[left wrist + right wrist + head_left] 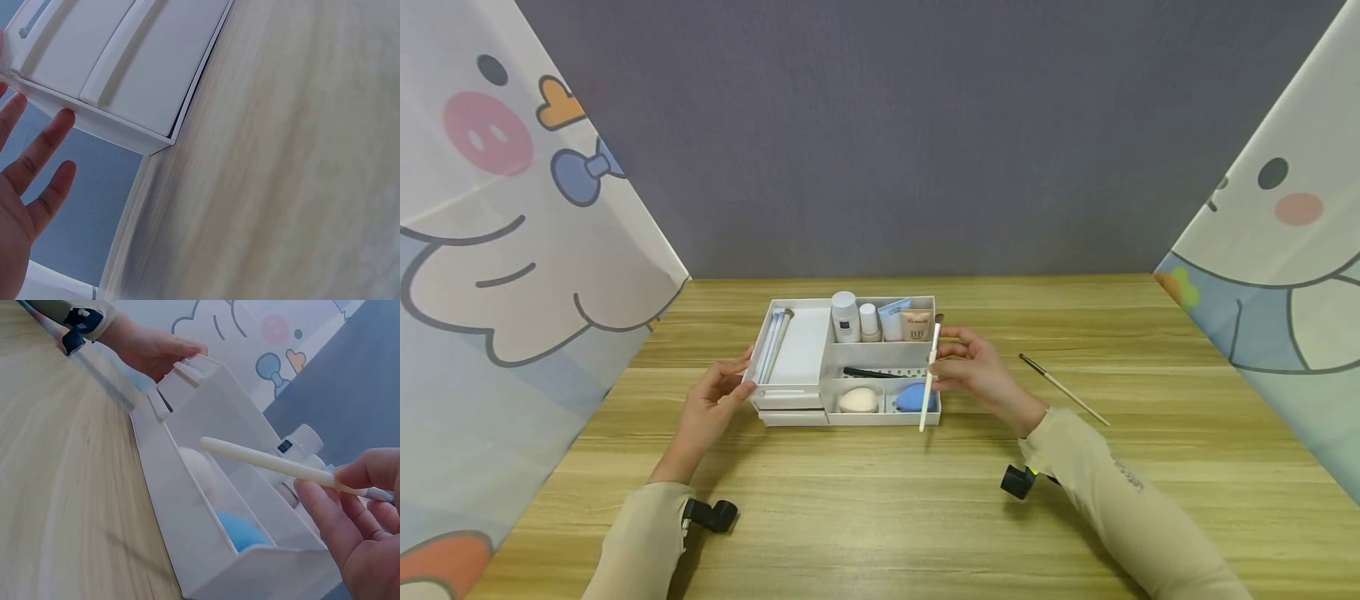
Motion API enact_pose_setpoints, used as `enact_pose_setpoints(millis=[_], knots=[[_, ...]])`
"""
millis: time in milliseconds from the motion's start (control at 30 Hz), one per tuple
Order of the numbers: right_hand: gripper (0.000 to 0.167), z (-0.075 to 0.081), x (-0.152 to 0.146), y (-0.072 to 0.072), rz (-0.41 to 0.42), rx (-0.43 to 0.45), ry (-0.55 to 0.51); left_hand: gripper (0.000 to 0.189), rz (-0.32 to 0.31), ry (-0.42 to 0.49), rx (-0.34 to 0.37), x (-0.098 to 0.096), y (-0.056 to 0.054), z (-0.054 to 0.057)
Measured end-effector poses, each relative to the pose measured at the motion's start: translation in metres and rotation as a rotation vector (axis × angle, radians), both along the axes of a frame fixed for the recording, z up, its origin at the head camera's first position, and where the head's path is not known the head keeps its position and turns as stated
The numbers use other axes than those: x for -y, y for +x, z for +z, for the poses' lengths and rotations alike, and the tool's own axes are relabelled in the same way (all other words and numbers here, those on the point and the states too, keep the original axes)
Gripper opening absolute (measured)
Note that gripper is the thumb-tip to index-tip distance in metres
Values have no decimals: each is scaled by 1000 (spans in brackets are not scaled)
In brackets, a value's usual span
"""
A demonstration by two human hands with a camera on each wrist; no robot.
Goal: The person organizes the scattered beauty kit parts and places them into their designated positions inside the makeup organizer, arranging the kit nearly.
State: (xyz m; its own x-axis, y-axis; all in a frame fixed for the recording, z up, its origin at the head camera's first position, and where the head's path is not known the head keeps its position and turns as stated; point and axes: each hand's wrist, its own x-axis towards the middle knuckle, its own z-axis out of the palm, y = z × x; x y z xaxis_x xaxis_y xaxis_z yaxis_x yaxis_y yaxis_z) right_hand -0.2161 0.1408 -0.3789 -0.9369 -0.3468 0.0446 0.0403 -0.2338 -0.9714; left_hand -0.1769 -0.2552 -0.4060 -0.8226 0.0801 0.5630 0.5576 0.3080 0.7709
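A white makeup organizer (793,388) with a tray, compartments and front drawers stands on the table. My left hand (715,398) touches its left side near the front corner; in the left wrist view the fingers (47,147) are spread and fairly straight. Over the organizer's right end, my right hand (977,371) pinches a cream-handled makeup brush (929,379) between thumb and fingers. In the right wrist view the handle (262,459) slants across the compartments, with part of the silver ferrule visible. Below it sit a cream makeup sponge (858,401) and a blue makeup sponge (912,398).
Several brushes (775,346) lie in the left tray. A white bottle (846,321), a smaller bottle (869,323) and two tubes (916,326) stand in the back compartment. A black pencil-like stick (868,373) lies in the middle one. Another thin brush (1063,388) lies on the table at right.
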Motion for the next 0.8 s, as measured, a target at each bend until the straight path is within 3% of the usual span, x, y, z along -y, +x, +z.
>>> enact_pose_setpoints(millis=[800], knots=[[55, 6, 50, 0, 48, 23, -92, 21, -22, 8, 11, 1, -2, -1]])
